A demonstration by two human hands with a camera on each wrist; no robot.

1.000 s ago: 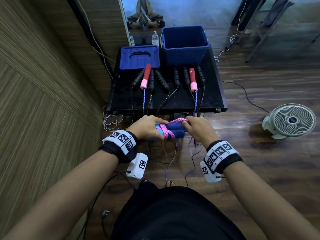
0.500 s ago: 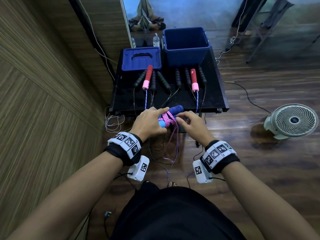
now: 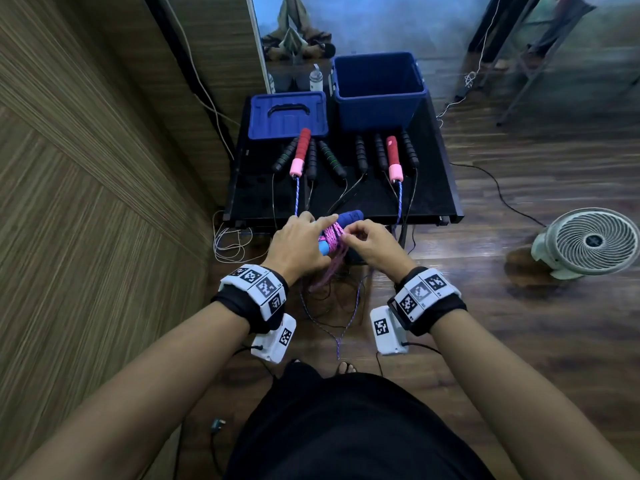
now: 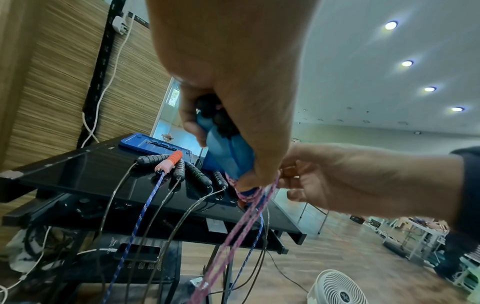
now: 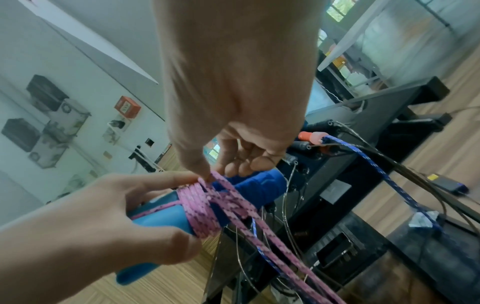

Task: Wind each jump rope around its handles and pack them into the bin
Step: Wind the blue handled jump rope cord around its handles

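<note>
Both hands lifted toward 12 o'clock | left hand (image 3: 298,244) grip clamps blue handles (image 5: 249,185) before desk (image 3: 429,188) | right hand (image 3: 372,242) grip pinches pink rope (image 5: 200,207) | risk: slack unravels coils.

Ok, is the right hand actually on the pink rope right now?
Touching. In the right wrist view the right hand pinches the pink rope between thumb and fingertips just above the coil wound on the blue handles, which the left hand grips.

Dim, bluish indoor light. Ceiling spotlights (image 4: 406,63) flare in the left wrist view. Wide-angle lenses bend the edges. Wrist views show close hands soft, backgrounds smeared with motion blur. The black table (image 3: 429,188) reflects faintly.
</note>
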